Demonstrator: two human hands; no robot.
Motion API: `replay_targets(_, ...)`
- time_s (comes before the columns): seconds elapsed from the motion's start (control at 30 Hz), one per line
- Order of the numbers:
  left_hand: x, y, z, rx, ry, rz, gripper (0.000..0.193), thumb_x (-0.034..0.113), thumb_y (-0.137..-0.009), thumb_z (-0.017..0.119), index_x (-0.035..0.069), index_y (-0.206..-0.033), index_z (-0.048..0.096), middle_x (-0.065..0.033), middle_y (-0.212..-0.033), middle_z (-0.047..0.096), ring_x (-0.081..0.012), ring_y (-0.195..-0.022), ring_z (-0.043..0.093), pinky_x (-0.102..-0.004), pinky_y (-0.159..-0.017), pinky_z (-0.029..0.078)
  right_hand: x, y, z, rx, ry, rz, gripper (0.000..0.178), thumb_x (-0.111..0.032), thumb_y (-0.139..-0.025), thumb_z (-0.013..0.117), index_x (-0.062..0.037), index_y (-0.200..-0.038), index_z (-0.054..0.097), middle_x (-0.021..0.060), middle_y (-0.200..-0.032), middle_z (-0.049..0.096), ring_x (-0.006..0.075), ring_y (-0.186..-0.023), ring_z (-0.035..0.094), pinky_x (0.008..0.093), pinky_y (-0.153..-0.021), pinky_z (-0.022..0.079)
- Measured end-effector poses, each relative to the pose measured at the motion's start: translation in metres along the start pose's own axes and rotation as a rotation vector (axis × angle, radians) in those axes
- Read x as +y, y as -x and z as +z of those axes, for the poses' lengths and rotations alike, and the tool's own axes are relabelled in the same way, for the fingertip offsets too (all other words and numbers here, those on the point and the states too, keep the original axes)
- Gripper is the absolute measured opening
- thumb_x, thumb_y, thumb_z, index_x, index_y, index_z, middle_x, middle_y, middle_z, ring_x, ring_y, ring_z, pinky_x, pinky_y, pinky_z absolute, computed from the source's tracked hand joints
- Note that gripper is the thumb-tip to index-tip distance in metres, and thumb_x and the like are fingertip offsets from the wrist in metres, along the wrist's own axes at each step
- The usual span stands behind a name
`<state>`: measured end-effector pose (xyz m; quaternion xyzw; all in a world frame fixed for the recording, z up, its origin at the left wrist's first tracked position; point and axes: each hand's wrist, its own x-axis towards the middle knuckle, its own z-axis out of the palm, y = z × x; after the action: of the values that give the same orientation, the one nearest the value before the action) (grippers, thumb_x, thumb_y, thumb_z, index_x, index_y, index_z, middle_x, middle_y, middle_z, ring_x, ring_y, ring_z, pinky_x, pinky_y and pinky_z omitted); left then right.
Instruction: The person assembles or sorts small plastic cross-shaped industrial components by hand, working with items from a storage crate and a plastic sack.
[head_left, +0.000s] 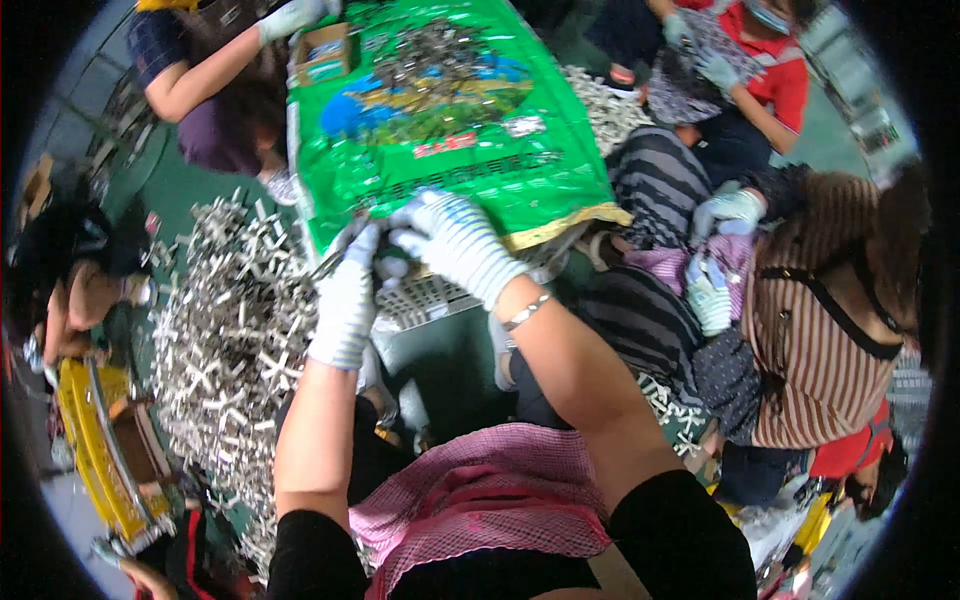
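Observation:
A green printed plastic sack [450,185] lies flat over a crate [425,306], with a heap of small metal pieces [437,55] on its far part. At its near left edge, my left hand [345,312] in a white striped glove is closed, with something dark and greyish at the fingertips. My right hand [458,240], gloved alike, is close beside it over the sack's near edge. Its fingers are bent and closed, and what they hold is blurred and hidden.
To my left a large pile of silvery cross-shaped pieces [230,340] covers the floor. A small cardboard box [323,54] stands on the sack's far left corner. Co-workers sit close around, one in a striped top [815,310] at right. A yellow crate [95,445] is at lower left.

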<state>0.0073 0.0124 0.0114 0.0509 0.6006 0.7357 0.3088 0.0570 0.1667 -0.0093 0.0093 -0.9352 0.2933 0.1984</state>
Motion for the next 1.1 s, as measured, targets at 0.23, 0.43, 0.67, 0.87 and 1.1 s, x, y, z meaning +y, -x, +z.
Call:
replay_targets(0.23,-0.005,-0.003,0.004,-0.003,0.142,0.038,0.027,0.024,-0.092,0.056,0.003,-0.110,0.057,-0.0037,-0.086,0.062,-0.0091,-0.060,0.058,-0.0198,-0.048,0.044,-0.004,-0.006,-0.009,-0.095,0.009,0.115,0.020,-0.027,-0.082,0.061,-0.0129,-0.094,0.067,0.0126,-0.092,0.062,0.0316,-0.090,0.059,0.0437,-0.079,0.047)
replay_targets(0.43,-0.001,0.000,0.000,-0.034,0.189,0.043,0.024,0.024,-0.090,0.060,0.005,-0.105,0.060,-0.0032,-0.084,0.066,-0.0086,-0.057,0.058,-0.0197,-0.046,0.044,-0.009,-0.002,-0.005,-0.023,0.061,0.046,0.019,-0.017,-0.082,0.066,-0.0085,-0.098,0.066,0.0115,-0.089,0.065,0.0264,-0.079,0.062,0.0378,-0.072,0.049)
replay_targets(0.67,0.003,0.001,-0.008,-0.089,0.177,0.008,0.025,0.024,-0.089,0.061,0.006,-0.107,0.062,-0.0066,-0.084,0.068,-0.0089,-0.054,0.057,-0.0212,-0.046,0.044,-0.029,-0.003,-0.010,0.260,-0.827,0.397,0.037,-0.004,-0.082,0.068,0.0034,-0.116,0.055,0.0073,-0.092,0.064,0.0107,-0.079,0.061,0.0247,-0.074,0.051)
replay_targets(0.87,0.000,0.007,-0.003,-0.121,0.114,0.053,0.027,0.022,-0.089,0.061,0.008,-0.112,0.061,-0.0061,-0.085,0.068,-0.0082,-0.057,0.058,-0.0205,-0.047,0.046,-0.030,-0.005,-0.006,0.284,-0.839,0.378,0.040,-0.002,-0.081,0.069,0.0036,-0.118,0.053,0.0076,-0.091,0.064,0.0084,-0.076,0.060,0.0204,-0.065,0.051)
replay_targets(1.1,-0.013,0.009,-0.003,-0.152,-0.059,0.359,0.027,0.013,-0.091,0.057,0.003,-0.115,0.058,-0.0066,-0.092,0.067,-0.0082,-0.066,0.060,-0.0219,-0.053,0.050,-0.036,-0.002,-0.005,0.305,-0.882,0.398,0.039,0.001,-0.081,0.068,0.0030,-0.117,0.054,0.0072,-0.094,0.064,0.0094,-0.084,0.060,0.0228,-0.075,0.051)
